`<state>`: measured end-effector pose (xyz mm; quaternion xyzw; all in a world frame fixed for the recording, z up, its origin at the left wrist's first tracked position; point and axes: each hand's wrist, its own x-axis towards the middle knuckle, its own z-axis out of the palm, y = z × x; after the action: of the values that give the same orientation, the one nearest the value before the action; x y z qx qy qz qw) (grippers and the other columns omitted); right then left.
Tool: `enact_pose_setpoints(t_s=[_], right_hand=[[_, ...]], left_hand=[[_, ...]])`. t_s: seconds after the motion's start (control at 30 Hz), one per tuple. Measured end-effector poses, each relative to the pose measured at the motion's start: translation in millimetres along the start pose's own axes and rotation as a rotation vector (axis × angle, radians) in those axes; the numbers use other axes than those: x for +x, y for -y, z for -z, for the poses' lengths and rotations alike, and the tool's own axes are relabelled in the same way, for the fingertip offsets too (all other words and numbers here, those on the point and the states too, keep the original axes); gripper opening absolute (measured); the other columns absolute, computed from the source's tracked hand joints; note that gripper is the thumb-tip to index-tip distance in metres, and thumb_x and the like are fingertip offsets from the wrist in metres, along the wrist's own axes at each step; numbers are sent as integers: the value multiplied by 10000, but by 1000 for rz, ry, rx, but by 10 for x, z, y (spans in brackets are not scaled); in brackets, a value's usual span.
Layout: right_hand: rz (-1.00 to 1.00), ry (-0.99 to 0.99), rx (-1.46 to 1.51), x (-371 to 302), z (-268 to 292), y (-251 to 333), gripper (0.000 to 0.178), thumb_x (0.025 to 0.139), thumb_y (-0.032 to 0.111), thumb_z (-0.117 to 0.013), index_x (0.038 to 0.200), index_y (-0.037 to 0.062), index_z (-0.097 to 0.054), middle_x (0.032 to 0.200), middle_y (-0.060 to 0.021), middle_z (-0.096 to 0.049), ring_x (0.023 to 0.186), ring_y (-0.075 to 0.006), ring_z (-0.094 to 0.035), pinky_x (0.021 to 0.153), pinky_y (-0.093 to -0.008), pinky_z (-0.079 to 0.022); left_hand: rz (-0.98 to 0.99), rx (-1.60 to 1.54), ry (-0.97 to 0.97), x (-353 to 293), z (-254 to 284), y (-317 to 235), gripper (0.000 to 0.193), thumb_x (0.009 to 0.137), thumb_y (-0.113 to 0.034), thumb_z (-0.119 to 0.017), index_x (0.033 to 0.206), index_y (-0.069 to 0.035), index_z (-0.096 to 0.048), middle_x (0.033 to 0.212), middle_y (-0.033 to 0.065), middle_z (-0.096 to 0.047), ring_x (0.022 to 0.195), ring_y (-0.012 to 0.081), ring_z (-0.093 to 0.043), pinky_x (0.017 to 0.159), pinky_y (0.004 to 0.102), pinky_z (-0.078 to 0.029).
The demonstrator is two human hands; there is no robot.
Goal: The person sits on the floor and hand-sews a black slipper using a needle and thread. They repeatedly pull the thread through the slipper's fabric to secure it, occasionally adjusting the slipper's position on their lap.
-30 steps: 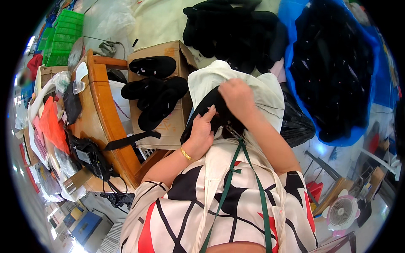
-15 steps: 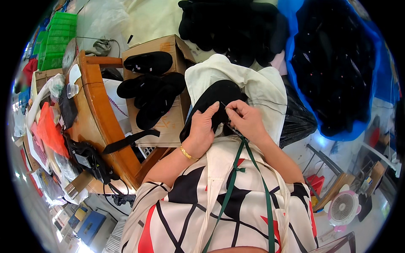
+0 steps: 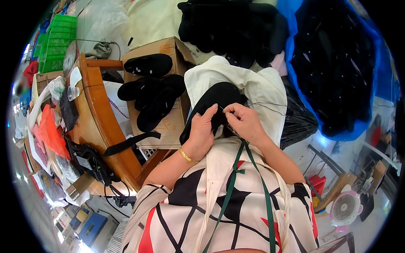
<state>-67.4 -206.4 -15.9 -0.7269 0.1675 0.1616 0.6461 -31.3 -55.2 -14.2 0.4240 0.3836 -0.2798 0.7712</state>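
A black cloth shoe (image 3: 219, 93) rests over my lap on a cream cloth (image 3: 266, 90), its toe end pointing away from me. My left hand (image 3: 201, 130) is closed around its near left side, thumb pressed on top. My right hand (image 3: 246, 122) pinches a thin needle (image 3: 222, 108) at the shoe's opening, close to the left thumb. From near the right hand a dark thread (image 3: 270, 103) runs off to the right over the cloth. Below that hand, a green cord (image 3: 229, 185) hangs down my front; what hangs at its top is mostly hidden.
Several black shoes (image 3: 148, 64) lie on a cardboard box (image 3: 166, 133) to the left, beside a wooden table (image 3: 103, 126). More black shoes (image 3: 232, 29) are piled ahead. A blue bag (image 3: 295, 71) full of dark items stands right, near a black plastic bag (image 3: 298, 120) and a fan (image 3: 345, 207).
Both hands stay at the same spot on the shoe. The right fingers and needle have shifted slightly left and down, closer to the left thumb.
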Motion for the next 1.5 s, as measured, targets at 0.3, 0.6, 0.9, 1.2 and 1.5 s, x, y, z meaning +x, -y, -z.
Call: enact_pose_setpoints(t_s=[0.3,0.6,0.9,1.2,1.5], right_hand=[[-154,107,93,74,85,75,112,849,80,-569,869,-11,-632,629,-29,-592,541,-78,-525,510,-270,-424],[-104,92,109,42,30,31,113,895,116,-585,920,8,-609,654,-17,-575,555,-77,-508,525,-265,-417],[44,50,16,-16,13,-111,119,918,120,-600,1000,34,-610,739,-49,-599,623,-105,-494,601,-260,-432],[152,31,7,-21,-37,-152,89,948,93,-588,1017,36,-596,749,-15,-571,647,-90,-515,592,-248,-435],[314,-234,-258,111,-293,-137,173,882,55,-554,1037,25,-482,736,-203,-606,678,-390,-634,584,-440,-478]], left_hand=[[-131,35,114,-77,11,109,279,890,-112,-716,1134,-25,-610,1089,44,-670,1001,124,-616,887,287,-486],[-133,76,74,-104,7,114,274,904,-118,-696,1150,-10,-640,1108,56,-682,979,127,-631,880,274,-488],[-97,61,26,-41,20,72,196,870,-118,-714,1006,-8,-626,1000,53,-674,899,129,-621,834,275,-487],[-46,55,30,-33,39,14,154,862,-102,-709,996,-50,-656,957,16,-686,875,115,-630,821,275,-492],[-99,142,88,-3,57,84,205,875,-90,-680,1055,7,-657,1034,57,-684,947,151,-640,841,287,-503]])
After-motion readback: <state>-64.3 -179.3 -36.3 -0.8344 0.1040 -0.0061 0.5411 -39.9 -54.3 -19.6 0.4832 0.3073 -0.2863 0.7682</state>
